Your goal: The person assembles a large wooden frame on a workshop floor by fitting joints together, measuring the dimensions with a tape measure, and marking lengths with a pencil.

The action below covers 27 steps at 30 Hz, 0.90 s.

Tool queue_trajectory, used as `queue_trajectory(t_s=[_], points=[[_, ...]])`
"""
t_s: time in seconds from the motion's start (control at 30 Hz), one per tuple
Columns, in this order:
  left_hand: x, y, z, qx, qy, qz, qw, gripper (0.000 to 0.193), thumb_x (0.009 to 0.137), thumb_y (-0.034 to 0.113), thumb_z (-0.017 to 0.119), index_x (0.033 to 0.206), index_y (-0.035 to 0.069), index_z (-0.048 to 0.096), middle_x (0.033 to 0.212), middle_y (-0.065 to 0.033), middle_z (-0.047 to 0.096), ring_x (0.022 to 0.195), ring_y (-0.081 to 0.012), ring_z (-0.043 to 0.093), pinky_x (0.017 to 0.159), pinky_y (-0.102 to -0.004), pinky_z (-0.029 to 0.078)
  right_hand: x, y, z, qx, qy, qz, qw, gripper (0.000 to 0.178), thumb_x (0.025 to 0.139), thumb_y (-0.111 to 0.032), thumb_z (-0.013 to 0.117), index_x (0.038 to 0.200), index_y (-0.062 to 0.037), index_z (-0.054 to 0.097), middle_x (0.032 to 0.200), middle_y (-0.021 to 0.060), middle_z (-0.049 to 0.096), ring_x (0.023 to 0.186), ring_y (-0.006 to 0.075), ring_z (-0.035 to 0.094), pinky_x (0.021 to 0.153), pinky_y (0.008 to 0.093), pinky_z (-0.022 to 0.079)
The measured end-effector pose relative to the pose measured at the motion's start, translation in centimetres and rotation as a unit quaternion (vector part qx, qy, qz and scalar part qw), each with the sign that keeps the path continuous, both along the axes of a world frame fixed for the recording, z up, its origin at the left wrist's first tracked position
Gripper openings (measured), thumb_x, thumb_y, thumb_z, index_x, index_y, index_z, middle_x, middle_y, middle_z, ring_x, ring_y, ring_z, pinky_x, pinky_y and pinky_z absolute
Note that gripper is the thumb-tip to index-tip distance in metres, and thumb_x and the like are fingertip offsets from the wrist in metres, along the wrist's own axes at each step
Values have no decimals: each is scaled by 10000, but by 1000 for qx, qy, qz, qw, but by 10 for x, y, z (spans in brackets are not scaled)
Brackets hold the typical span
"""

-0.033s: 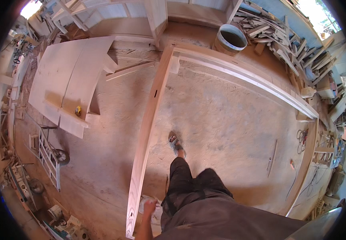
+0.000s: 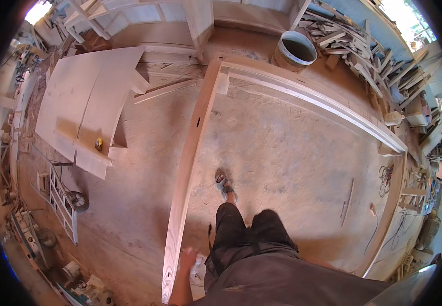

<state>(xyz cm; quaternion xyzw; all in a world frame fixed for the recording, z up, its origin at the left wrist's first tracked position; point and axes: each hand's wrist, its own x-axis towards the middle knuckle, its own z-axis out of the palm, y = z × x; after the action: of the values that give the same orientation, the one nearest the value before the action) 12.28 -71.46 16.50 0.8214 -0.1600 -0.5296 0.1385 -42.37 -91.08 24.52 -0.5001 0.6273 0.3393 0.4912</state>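
Note:
My left hand [image 2: 187,258] is low in the view, beside the near end of a long wooden beam [image 2: 186,186]. Its fingers are smeared by motion, so I cannot make out their shape or whether they touch the beam. A whitish, crumpled thing [image 2: 198,269] shows just right of the hand, partly hidden by it. The beam forms the left side of a large wooden frame, joined at its far corner to a far rail [image 2: 313,84]. A dark slot is cut in the beam's top face. My right hand is out of sight.
My sandalled foot [image 2: 223,178] stands inside the frame. Left lie large pale panels [image 2: 78,92] with a yellow tool [image 2: 99,144] on them, near a wheeled metal trolley [image 2: 64,199]. Beyond the frame are a bucket [image 2: 295,50] and scrap wood [image 2: 353,48]. Cables [image 2: 386,178] lie right.
My left hand has shifted slightly up and left alongside the beam, and more of the whitish thing's right side shows. The frame and panels look the same.

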Motion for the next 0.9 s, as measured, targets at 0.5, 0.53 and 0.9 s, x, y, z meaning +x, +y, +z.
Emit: queue_trajectory(t_s=[0.5, 0.53, 0.9], points=[[143, -594, -143, -105, -255, 10, 961, 934, 742, 385, 875, 1456, -56, 466, 1385, -295, 563, 1303, -427, 528, 1100, -490, 432, 339, -739, -180, -456, -197, 230, 837, 815, 721, -256, 840, 1418, -32, 483, 1431, 234, 520, 1360, 421, 461, 1163, 504, 355], [128, -636, -143, -89, -283, -28, 955, 991, 731, 397, 880, 1489, -47, 422, 1420, -299, 528, 1341, -446, 482, 1134, -516, 395, 352, -770, -191, -465, -184, 253, 829, 849, 716, -255, 847, 1441, -41, 459, 1445, 229, 508, 1384, 408, 438, 1178, 499, 331], [123, -791, -150, -20, -332, -96, 938, 978, 730, 374, 859, 1502, 16, 374, 1333, -242, 555, 1261, -408, 523, 1065, -499, 441, 430, -878, -234, -390, -166, 285, 860, 787, 706, -225, 862, 1361, -33, 471, 1282, 195, 578, 1231, 368, 555, 1057, 467, 434]])
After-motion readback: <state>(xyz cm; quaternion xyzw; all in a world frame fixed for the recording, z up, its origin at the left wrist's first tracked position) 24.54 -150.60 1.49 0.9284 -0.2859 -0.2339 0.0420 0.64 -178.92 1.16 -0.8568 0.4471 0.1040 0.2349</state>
